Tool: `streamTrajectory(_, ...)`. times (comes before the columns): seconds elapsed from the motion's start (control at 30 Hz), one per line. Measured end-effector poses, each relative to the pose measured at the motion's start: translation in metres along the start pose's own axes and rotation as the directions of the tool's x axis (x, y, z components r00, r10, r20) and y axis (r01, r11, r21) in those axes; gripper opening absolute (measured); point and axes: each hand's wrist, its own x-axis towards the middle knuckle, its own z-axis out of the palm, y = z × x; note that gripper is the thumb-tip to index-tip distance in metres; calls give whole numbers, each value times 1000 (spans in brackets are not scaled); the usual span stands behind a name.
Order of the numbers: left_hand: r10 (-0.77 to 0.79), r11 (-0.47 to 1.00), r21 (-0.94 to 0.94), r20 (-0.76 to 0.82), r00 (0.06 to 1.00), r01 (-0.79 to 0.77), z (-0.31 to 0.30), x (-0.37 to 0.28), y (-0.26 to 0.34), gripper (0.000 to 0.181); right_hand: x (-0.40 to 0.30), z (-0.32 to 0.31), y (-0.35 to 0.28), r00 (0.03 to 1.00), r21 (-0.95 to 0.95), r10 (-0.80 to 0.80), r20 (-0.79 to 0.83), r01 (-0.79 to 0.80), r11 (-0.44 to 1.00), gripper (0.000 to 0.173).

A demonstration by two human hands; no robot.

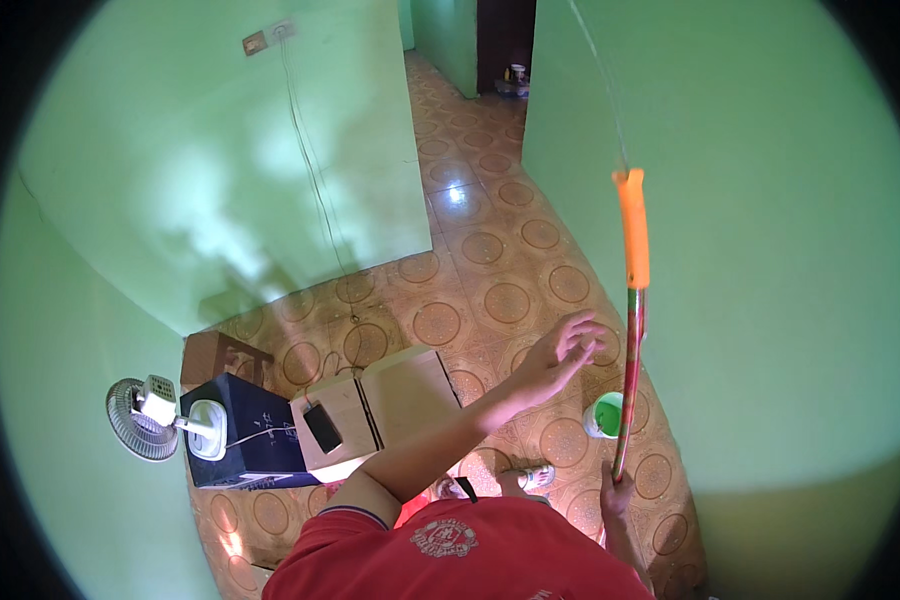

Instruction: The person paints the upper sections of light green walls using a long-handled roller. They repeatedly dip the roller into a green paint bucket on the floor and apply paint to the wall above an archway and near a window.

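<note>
My right hand [616, 495] grips a long red-patterned pole [631, 375] low down, close to the right-hand wall. An orange plastic handle [634, 232] is fitted on the pole's upper end. A thin metal rod [598, 56] rises from it and leaves the picture at the top, so whatever it carries is hidden. My left hand [559, 360] reaches forward beside the pole without touching it, fingers apart and slightly bent, holding nothing. Below it, a white bucket [592, 422] with green paint [608, 415] inside stands on the floor, partly behind the pole.
Green walls [750, 247] close in on both sides. A cardboard box [412, 390] bears a black phone-like device [322, 427]. A white fan [206, 429] stands on a dark blue box [255, 435]. A brown wooden stool [210, 356] is behind. A cable [311, 161] hangs from the wall socket.
</note>
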Motion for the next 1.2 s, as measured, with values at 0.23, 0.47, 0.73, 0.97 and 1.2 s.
streamTrajectory(0.23,-213,976,48,49,976,211,17,24,-39,59,-56,-16,40,980,-22,200,16,-200,980,45)
streamTrajectory(0.47,-486,865,168,39,873,474,22,29,-81,44,-72,-23,81,936,-147,290,201,-264,953,40)
streamTrajectory(0.73,-382,917,124,8,924,379,36,16,-114,30,-2,-15,29,915,15,223,337,-242,970,35)
streamTrajectory(0.97,-393,917,109,89,915,383,78,40,-116,23,63,-23,-7,954,166,65,292,-118,979,27)
streamTrajectory(1.2,-370,928,72,293,882,366,104,55,-103,23,42,-16,-12,989,122,151,0,-150,981,21)
